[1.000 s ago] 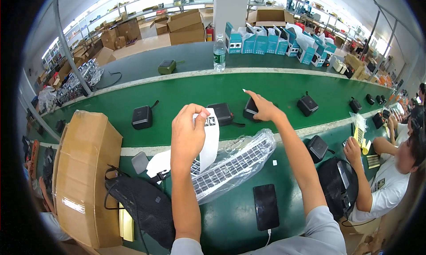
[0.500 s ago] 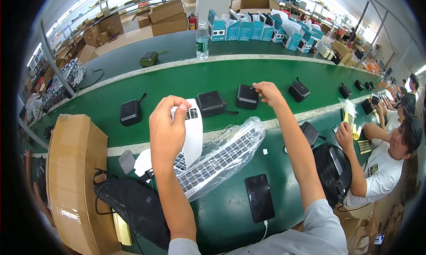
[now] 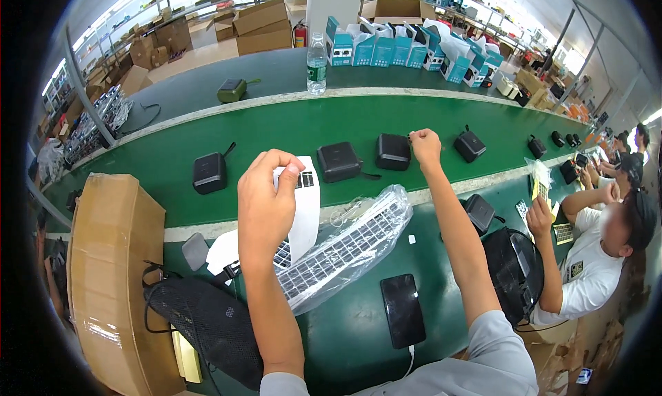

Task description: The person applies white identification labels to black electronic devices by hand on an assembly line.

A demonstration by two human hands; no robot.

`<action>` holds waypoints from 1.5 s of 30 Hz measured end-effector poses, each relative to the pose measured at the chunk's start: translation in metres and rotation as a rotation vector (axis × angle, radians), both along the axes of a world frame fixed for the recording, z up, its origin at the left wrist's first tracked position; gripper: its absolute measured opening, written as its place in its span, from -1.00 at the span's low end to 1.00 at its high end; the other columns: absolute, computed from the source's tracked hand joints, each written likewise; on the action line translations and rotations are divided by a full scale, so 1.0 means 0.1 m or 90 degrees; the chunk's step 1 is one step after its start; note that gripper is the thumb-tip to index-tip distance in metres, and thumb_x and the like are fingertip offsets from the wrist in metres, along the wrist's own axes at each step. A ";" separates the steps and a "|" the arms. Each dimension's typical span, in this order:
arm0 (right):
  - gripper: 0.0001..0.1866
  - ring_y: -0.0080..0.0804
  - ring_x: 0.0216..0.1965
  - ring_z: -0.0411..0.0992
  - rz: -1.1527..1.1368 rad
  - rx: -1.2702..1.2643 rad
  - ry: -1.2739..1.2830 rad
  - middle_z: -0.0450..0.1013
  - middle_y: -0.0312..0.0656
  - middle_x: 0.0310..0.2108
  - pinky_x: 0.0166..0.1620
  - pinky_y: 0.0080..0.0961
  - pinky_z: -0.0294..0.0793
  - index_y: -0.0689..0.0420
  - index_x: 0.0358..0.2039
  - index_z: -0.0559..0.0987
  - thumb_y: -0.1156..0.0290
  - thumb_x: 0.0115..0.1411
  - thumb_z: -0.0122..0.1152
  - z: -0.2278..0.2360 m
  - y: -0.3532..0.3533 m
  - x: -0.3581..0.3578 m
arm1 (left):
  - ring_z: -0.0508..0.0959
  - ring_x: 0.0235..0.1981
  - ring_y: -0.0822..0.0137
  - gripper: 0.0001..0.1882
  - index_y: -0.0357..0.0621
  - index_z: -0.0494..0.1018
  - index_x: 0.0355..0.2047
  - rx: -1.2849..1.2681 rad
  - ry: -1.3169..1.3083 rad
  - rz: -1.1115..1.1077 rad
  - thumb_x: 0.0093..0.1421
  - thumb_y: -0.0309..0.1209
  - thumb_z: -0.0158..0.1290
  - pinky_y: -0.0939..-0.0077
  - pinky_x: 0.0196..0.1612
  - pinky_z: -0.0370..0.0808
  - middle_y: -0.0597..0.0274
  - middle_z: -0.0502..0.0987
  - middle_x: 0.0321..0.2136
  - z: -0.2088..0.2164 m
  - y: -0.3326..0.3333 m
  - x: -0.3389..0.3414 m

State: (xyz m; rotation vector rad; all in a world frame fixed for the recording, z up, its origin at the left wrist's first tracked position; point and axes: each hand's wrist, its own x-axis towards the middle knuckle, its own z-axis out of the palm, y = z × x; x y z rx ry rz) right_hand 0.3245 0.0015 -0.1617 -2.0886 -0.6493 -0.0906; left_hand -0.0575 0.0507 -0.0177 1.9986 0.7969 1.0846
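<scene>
My left hand (image 3: 270, 196) pinches a white strip of stickers (image 3: 304, 213) with small black labels near its top. The strip hangs down over a clear plastic bag (image 3: 345, 251) of sticker sheets with black rectangles in a grid. My right hand (image 3: 426, 146) is closed in a pinch at the right edge of a black box-shaped device (image 3: 393, 152) on the green belt. A small dark bit shows at its fingertips, too small to name. Left of that stands another black device (image 3: 339, 161) with a wrist strap, just beyond the sticker strip.
Black devices (image 3: 209, 173) (image 3: 469, 145) stand along the green belt (image 3: 276, 127). A phone (image 3: 403, 310) on a white cable lies on the near table. A cardboard box (image 3: 114, 279) and black mesh bag (image 3: 203, 320) are at left. A co-worker (image 3: 593, 272) sits at right.
The devices on the belt have shifted slightly right. My right hand has moved right, from the device's top corner to its side edge. My left hand still holds the sticker strip.
</scene>
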 end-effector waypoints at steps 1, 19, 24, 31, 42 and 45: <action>-0.77 -0.06 -0.39 0.51 -0.012 0.018 -0.022 0.52 -0.02 -0.48 -0.25 -0.21 0.48 0.20 -0.36 0.50 0.31 0.10 0.24 -0.02 0.03 -0.07 | 0.43 -0.48 0.23 -0.89 -0.28 0.44 -0.41 -0.001 0.003 0.002 0.21 -0.47 -0.01 0.37 -0.38 0.33 0.13 0.47 -0.49 -0.02 0.01 -0.02; -0.77 -0.30 -0.47 0.53 -0.027 -0.116 0.014 0.56 -0.09 -0.55 -0.28 -0.33 0.48 0.21 -0.57 0.64 0.27 -0.04 0.34 0.16 -0.19 -0.07 | 0.29 -0.61 0.39 -0.85 -0.29 0.50 -0.42 -0.026 0.007 0.032 0.19 -0.43 0.04 0.45 -0.52 0.21 0.21 0.47 -0.53 -0.08 0.07 -0.06; -0.78 -0.40 -0.54 0.45 0.073 -0.027 0.098 0.50 -0.13 -0.58 -0.38 -0.31 0.51 0.25 -0.53 0.60 0.32 0.01 0.30 0.24 -0.20 0.18 | 0.28 -0.62 0.42 -0.84 -0.29 0.50 -0.42 -0.041 0.002 0.025 0.18 -0.42 0.05 0.46 -0.52 0.20 0.21 0.46 -0.53 -0.07 0.07 -0.03; -0.82 -0.56 -0.67 0.31 0.173 -0.185 0.317 0.31 -0.31 -0.69 -0.65 -0.59 0.34 0.25 -0.48 0.50 0.39 0.15 0.19 0.48 -0.14 0.36 | 0.28 -0.61 0.41 -0.86 -0.29 0.49 -0.42 -0.040 0.020 0.020 0.19 -0.45 0.04 0.46 -0.52 0.21 0.22 0.45 -0.54 -0.06 0.05 -0.03; -0.70 -0.48 -0.75 0.28 0.126 -0.205 0.326 0.30 -0.27 -0.72 -0.67 -0.50 0.37 0.25 -0.66 0.41 0.42 0.13 0.24 0.52 -0.14 0.45 | 0.28 -0.61 0.41 -0.86 -0.28 0.50 -0.43 -0.033 0.031 0.029 0.19 -0.44 0.04 0.46 -0.51 0.21 0.22 0.45 -0.54 -0.07 0.07 -0.03; -0.71 -0.48 -0.76 0.29 0.124 -0.197 0.318 0.31 -0.27 -0.72 -0.68 -0.51 0.36 0.26 -0.65 0.42 0.42 0.12 0.25 0.50 -0.17 0.48 | 0.27 -0.61 0.41 -0.86 -0.28 0.50 -0.43 -0.037 0.038 0.037 0.18 -0.44 0.05 0.46 -0.51 0.21 0.22 0.45 -0.54 -0.09 0.07 -0.02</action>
